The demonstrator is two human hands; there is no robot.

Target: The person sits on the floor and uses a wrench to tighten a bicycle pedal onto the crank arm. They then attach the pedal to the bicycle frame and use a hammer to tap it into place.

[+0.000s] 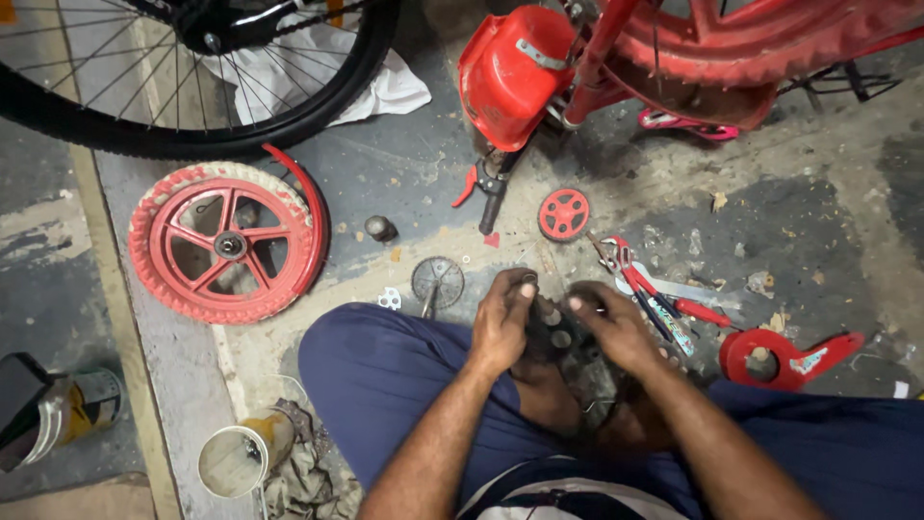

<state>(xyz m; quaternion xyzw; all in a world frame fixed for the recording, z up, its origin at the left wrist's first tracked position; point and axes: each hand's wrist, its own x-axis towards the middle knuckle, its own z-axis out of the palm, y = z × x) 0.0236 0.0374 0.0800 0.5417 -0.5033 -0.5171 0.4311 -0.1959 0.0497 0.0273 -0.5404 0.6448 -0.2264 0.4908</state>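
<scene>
Head view: both hands meet over the lap on a dark, greasy metal bicycle part (556,332), seemingly a pedal. Left hand (500,323) wraps its near end with fingers closed; right hand (616,332) clamps the far side. Grease could let it slip from the grip and drop onto the concrete floor (385,173), where small loose bits would scatter. Counted: one red spoked plastic wheel (226,246), one small red training wheel (563,214), one grey chain sprocket (438,282), one red-handled pliers (654,289), one black-tyred wire-spoked wheel (192,67).
</scene>
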